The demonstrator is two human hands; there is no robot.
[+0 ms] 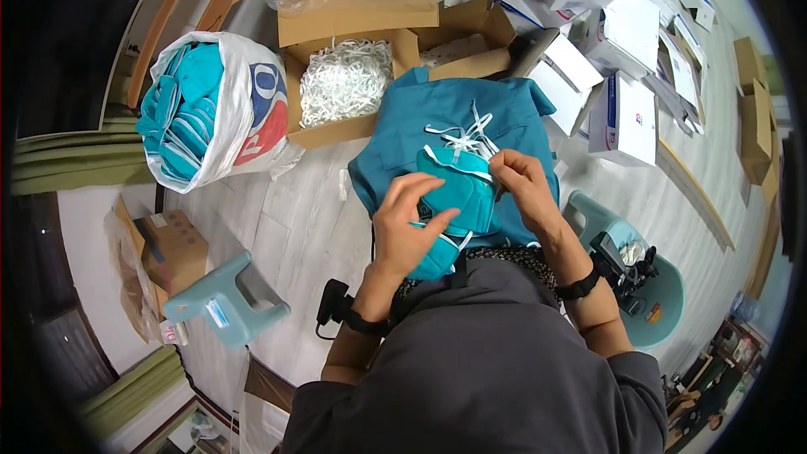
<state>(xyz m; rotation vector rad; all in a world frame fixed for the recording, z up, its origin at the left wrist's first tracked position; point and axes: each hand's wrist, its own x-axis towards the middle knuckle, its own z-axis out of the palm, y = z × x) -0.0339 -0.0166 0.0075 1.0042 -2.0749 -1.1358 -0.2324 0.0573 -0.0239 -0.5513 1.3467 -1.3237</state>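
A teal face mask with a white strap along its upper edge lies over the teal cloth spread before me. My right hand is closed at the mask's right edge, thumb and fingers pinched on it; the fingertips are partly hidden. Beside the mask's left edge is my left hand, thumb and fingers apart with nothing gripped between them. A second teal mask lies below, partly covered by my left hand. Several loose white straps lie just above the upper mask.
At the left stands a white sack full of teal masks. A cardboard box holds a heap of white straps. White boxes are piled at the far right. A blue-grey stool and a tub flank me.
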